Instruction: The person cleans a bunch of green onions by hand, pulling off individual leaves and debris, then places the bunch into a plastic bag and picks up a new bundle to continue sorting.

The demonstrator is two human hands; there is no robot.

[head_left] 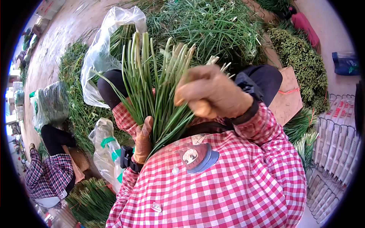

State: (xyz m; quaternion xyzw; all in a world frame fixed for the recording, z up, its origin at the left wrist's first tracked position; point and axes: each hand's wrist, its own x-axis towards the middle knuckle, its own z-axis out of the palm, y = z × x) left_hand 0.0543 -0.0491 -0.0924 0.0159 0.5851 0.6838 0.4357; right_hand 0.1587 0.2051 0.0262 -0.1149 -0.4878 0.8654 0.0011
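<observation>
Two hands on one bunch of green stalks (156, 87), held up in front of the chest over the black-trousered knees.

Hidden or cut off:
- The dark fisheye rim cuts all four corners.
- The right hand (213, 93) shows only its back and knuckles. Its fingertips are tucked under, so the exact pinch can't be seen.
- The left hand (143, 140) is partly behind the stalks. Only the thumb side and a dark wrist strap show.
- The stalk bases disappear between the left hand and the red checked shirt (228, 182).
- A second person (49, 174) at lower left is bent over in a dark checked shirt, with hands out of sight.

Hands:
- The left hand is closed around the narrow lower end of the bunch, gripping it tight.
- The right hand is curled into a loose fist over the upper right part of the bunch. Pale cut stalk ends poke out past the knuckles.
- The stalks fan out upward from the left-hand grip.

Around them:
- A clear plastic bag (110, 38) sits just left of the knees.
- A big heap of loose greens (213, 22) lies on the ground beyond the knees.
- A cardboard sheet (287, 95) lies to the right.
- White plastic crates (338, 129) are stacked at the far right, distorted and hard to count.
</observation>
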